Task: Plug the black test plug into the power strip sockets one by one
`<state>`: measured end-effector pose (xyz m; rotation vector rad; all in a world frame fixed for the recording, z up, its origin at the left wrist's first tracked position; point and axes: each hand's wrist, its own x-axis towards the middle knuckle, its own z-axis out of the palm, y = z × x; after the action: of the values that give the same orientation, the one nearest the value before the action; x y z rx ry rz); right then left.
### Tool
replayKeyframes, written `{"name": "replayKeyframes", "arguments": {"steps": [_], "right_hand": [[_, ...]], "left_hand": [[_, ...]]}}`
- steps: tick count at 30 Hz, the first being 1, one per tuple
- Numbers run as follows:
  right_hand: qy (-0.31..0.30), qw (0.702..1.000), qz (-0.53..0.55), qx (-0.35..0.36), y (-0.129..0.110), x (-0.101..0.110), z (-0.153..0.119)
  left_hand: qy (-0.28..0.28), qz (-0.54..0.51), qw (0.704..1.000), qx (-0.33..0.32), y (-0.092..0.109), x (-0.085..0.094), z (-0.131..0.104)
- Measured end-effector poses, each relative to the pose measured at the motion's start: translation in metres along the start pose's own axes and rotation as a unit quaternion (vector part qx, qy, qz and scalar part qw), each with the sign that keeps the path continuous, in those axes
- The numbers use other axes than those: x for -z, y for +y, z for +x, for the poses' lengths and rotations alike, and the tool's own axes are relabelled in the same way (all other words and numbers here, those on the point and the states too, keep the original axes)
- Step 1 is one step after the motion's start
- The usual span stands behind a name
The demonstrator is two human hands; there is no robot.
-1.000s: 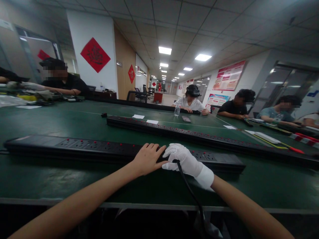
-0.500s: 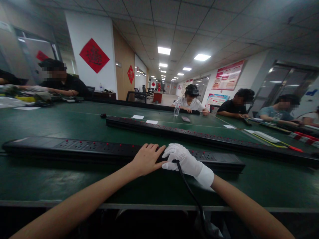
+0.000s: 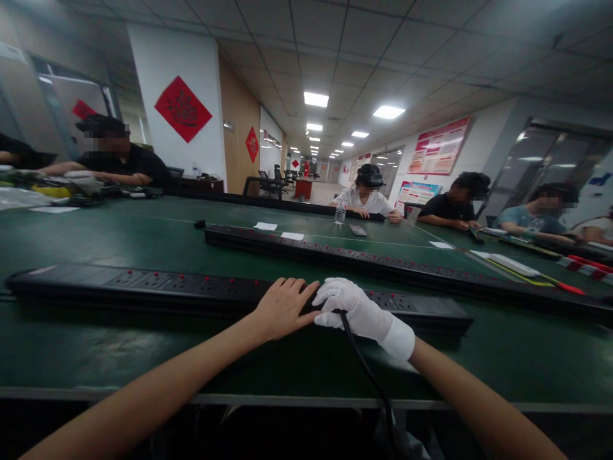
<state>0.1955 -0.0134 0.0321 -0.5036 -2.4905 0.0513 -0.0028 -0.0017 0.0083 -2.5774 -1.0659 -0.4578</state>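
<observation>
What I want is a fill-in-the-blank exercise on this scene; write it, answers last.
1. The right grip wears a white ____.
2. The bare grip is the person's ____ one.
3. The cable running down from the right grip is coloured ____.
4. The small dots along the nearer power strip are coloured ____.
Missing words: glove; left; black; red.

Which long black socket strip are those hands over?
The nearest strip: bare left hand and gloved right hand are over it, while the strip behind lies beyond both.
</observation>
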Motion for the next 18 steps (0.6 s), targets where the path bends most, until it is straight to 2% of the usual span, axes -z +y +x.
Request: {"name": "replayKeyframes", "arguments": {"steps": [18], "right_hand": [[-0.027, 0.999, 0.017, 0.008, 0.0018, 0.0047, 0.0011]], "left_hand": [[-0.002, 0.000, 1.000, -0.003, -0.0017, 0.0008, -0.0002]]}}
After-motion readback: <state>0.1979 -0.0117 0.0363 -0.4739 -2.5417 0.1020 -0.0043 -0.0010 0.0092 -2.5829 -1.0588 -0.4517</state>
